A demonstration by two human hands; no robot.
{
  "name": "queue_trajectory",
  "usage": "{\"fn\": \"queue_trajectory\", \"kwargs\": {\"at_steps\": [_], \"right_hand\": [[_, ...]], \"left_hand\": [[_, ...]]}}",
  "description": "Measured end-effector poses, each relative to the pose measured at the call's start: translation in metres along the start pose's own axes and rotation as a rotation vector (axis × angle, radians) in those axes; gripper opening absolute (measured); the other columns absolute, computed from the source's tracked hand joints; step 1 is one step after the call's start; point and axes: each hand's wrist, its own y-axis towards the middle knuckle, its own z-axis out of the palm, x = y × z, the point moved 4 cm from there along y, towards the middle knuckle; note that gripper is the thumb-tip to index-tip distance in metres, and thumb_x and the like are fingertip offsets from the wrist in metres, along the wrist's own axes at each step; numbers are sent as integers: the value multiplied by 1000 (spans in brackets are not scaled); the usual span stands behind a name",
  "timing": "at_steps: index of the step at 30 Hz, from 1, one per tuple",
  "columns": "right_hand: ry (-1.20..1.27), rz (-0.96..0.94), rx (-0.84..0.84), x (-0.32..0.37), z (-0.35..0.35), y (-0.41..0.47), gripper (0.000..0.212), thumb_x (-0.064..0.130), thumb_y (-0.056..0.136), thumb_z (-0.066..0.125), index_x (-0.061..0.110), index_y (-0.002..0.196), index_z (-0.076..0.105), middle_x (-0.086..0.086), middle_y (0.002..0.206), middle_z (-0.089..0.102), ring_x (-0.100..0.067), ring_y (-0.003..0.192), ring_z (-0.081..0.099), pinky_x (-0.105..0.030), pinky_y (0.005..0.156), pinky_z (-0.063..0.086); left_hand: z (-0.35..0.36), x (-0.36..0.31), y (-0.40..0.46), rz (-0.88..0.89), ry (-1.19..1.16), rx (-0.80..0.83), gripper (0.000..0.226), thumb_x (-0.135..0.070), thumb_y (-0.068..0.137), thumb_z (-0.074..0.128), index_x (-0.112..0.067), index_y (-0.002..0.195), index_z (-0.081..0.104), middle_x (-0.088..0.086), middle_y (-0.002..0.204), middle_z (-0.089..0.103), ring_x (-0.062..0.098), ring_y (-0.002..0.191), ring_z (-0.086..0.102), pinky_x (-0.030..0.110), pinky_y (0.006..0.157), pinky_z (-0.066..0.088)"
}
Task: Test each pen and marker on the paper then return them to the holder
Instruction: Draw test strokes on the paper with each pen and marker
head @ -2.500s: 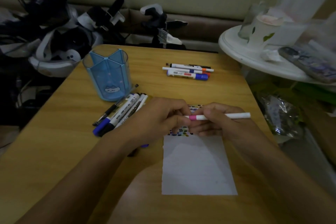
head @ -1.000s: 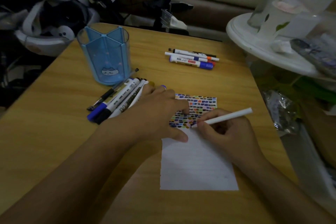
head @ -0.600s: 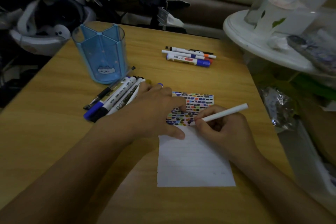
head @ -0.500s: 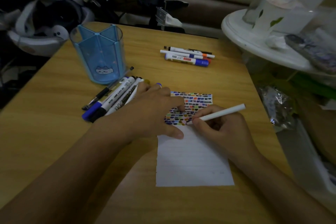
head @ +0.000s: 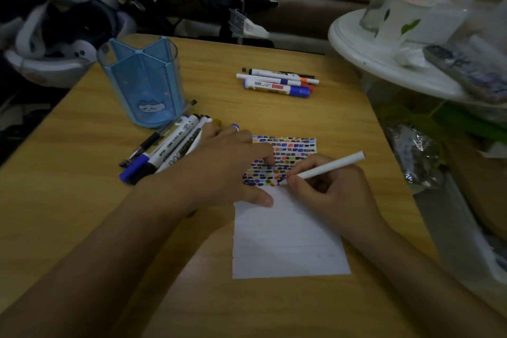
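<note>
My right hand grips a thin white pen with its tip down on the white paper, at the lower edge of a block of coloured test marks. My left hand lies flat on the paper's upper left part, fingers spread, with a small cap showing between its fingers. A blue clear pen holder stands empty at the back left. A bunch of markers lies in front of it, partly under my left hand. Three more markers lie at the back centre.
The wooden table ends at the right near a white round side table with cups and clutter. A crinkled foil bag sits below it. Dark and white gear is piled behind the table's far left edge.
Earlier both hands held the pen above the paper, the left pulling at its pink end. Now my left hand presses the paper and my right hand writes with the pen.
</note>
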Motion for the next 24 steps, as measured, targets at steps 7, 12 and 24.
{"fn": "queue_trajectory", "kwargs": {"at_steps": [7, 12, 24], "right_hand": [[-26, -5, 0, 1, -1, 1, 8, 16, 86, 75, 24, 85, 74, 7, 64, 66, -9, 57, 59, -15, 49, 41], [-19, -5, 10, 1, 0, 1, 8, 14, 85, 76, 22, 84, 75, 9, 64, 66, -6, 58, 60, -12, 51, 40], [-6, -15, 24, 2, 1, 2, 10, 14, 86, 76, 24, 83, 74, 12, 62, 64, -7, 56, 58, -14, 50, 39]], "left_hand": [[0, 0, -1, 7, -4, -8, 66, -79, 72, 56, -48, 129, 42, -11, 125, 46, 14, 122, 35, 41, 106, 20], [1, 1, -1, 11, -22, -14, 65, -79, 72, 57, -48, 128, 42, -12, 125, 46, 13, 122, 33, 39, 105, 16], [1, 1, 0, 16, -17, -16, 66, -79, 73, 56, -48, 129, 42, -12, 125, 45, 13, 120, 33, 37, 100, 18]]}}
